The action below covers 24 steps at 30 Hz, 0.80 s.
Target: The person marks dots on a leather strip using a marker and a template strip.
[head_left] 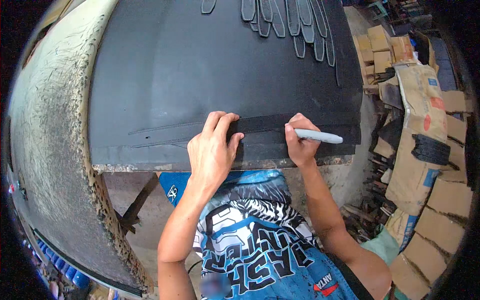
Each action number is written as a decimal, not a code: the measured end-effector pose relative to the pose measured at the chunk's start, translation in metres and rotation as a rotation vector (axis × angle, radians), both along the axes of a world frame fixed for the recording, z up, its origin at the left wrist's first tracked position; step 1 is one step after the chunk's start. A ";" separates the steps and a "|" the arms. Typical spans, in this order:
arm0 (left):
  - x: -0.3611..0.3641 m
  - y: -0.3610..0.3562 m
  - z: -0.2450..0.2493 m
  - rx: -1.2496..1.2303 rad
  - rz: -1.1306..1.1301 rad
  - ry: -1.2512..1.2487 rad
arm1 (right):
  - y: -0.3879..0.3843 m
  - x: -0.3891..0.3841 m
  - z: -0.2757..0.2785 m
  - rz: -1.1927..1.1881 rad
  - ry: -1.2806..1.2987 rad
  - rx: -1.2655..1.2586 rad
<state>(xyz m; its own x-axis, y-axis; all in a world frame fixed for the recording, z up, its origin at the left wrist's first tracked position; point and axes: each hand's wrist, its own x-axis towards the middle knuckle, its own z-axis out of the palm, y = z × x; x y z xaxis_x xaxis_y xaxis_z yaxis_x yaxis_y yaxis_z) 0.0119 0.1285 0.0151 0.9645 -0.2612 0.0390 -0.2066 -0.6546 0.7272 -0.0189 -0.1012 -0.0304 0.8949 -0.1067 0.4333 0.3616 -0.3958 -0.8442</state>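
Observation:
My right hand [302,142] is closed around a grey marker pen [325,136], its tip end hidden by the fingers at the black sheet. A long dark strip [260,123] lies across the near part of the sheet. My left hand [212,147] rests over this strip, fingers stretched out and thumb apart, thumb and fingertips pressing down at its edges. Left of that hand, narrow black pieces with stitched-looking edges [165,129] extend along the sheet. The large black sheet [200,75] covers the work table.
Several black strap ends [292,22] with pale edge lines lie at the far right of the sheet. The table's worn front edge [135,167] runs before my body. A pale padded roll-like surface [62,100] stands at left; cardboard boxes [420,235] line the right.

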 end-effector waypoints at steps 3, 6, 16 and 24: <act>0.000 0.000 0.000 -0.007 0.000 -0.004 | 0.001 -0.001 -0.001 0.004 -0.014 0.008; 0.000 0.000 0.001 -0.013 0.000 0.001 | 0.001 0.000 0.001 0.006 -0.001 -0.012; 0.000 -0.001 -0.002 -0.038 0.019 0.007 | -0.008 0.003 -0.003 -0.088 -0.007 0.454; -0.002 0.001 0.004 0.027 0.013 -0.003 | 0.008 0.001 0.007 0.042 0.009 0.128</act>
